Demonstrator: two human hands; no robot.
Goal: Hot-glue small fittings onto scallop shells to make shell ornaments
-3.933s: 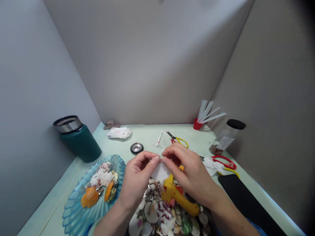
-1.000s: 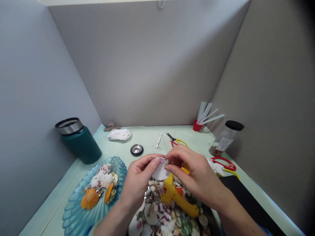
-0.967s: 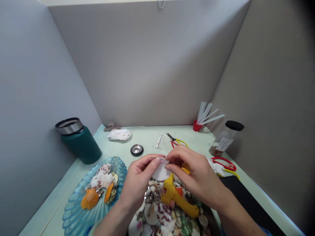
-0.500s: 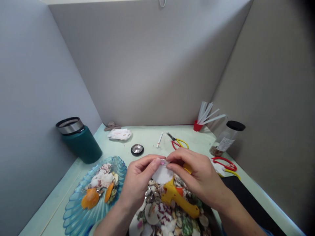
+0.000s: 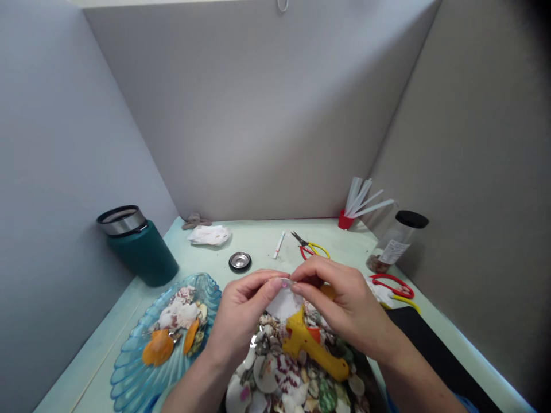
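Observation:
My left hand [image 5: 243, 312] pinches the upper left edge of a white scallop shell [image 5: 283, 305] between thumb and fingers. Opposite it, my right hand [image 5: 342, 307] has its thumb and fingertips closed on the same shell's upper right edge. A tiny pink spot shows between the two thumbs; what it is I cannot make out. Below the shell, a yellow tool that looks like a glue gun [image 5: 316, 353], with an orange trigger, lies on a heap of mixed seashells [image 5: 286, 381]. Both sets of fingertips partly cover the shell's top.
To the left are a blue shell-shaped glass dish [image 5: 129, 364] holding shells and a teal bottle [image 5: 142, 252]. Behind my hands lie a round lid [image 5: 240, 262], a marker [image 5: 279, 245] and scissors [image 5: 312, 248]. At right stand a red cup of glue sticks [image 5: 345, 221] and a jar [image 5: 396, 244].
My right hand has shifted very slightly at the shell's top edge, and the shell has tilted a little. Both hands keep their pinch.

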